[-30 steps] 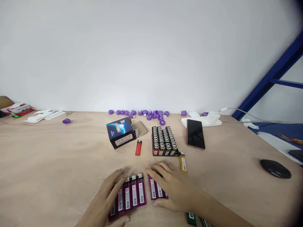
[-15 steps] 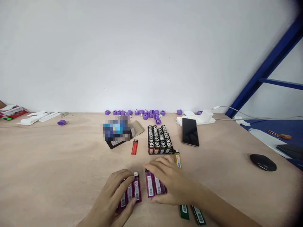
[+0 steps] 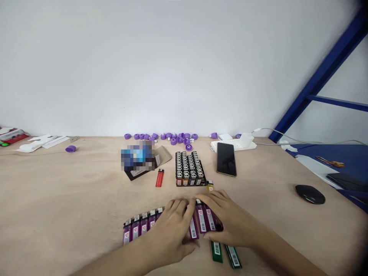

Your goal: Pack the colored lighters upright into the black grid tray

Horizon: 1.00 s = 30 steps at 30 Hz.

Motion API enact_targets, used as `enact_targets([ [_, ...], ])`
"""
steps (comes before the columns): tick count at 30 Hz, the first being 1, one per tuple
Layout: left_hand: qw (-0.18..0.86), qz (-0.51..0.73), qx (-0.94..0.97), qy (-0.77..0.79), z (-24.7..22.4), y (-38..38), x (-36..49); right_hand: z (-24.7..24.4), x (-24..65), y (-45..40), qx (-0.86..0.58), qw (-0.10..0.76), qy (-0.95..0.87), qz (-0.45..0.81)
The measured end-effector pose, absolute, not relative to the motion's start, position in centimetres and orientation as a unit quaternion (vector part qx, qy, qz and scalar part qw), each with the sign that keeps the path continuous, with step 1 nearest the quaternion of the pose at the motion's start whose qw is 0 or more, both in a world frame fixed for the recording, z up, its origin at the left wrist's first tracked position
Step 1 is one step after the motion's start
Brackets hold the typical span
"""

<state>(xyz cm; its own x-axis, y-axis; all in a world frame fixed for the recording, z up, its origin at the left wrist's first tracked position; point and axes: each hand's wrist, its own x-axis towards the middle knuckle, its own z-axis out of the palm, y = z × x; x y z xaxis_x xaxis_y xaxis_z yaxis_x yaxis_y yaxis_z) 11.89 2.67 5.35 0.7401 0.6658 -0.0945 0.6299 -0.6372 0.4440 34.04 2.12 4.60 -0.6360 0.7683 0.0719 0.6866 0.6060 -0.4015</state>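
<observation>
Purple lighters (image 3: pixel 140 226) lie under the left hand (image 3: pixel 171 226) and right hand (image 3: pixel 230 220), both grips spread flat.

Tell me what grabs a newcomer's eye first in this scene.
The first thing to catch the eye is the pair of bare hands at the front of the table, the left hand and the right hand lying over a row of purple lighters. Straight ahead, mid-table, stands a block of lighters packed in tight rows, with a black phone to its right. Along the table's back edge runs a line of small purple caps.
</observation>
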Motion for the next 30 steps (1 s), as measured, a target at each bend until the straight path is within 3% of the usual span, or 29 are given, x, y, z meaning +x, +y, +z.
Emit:
enact_targets([
  [5, 0.306, 0.108, 0.863, 0.386, 5.7, 2.6, 12.3, 4.0, 35.8, 2.4, -0.450, 0.197, -0.860, 0.136],
  [10, 0.686, 0.266, 0.537, 0.413, 7.4, 3.0, 12.3, 4.8, 36.1, 1.6, -0.450, 0.332, -0.815, 0.152],
  [12, 0.764, 0.298, 0.420, 0.390, 7.9, 2.8, 12.8, 5.9, 35.3, 1.0, -0.409, 0.346, -0.830, 0.156],
  [16, 0.801, 0.318, 0.380, 0.336, 7.9, 1.8, 14.0, 7.9, 33.2, 0.0, -0.338, 0.317, -0.872, 0.154],
  [22, 0.815, 0.350, 0.388, 0.249, 5.5, 0.4, 13.5, 7.0, 32.6, -1.5, -0.383, 0.284, -0.854, 0.208],
  [30, 0.861, 0.322, 0.339, 0.200, 1.4, 0.2, 13.1, 6.6, 32.5, -2.4, -0.400, 0.264, -0.869, 0.120],
])
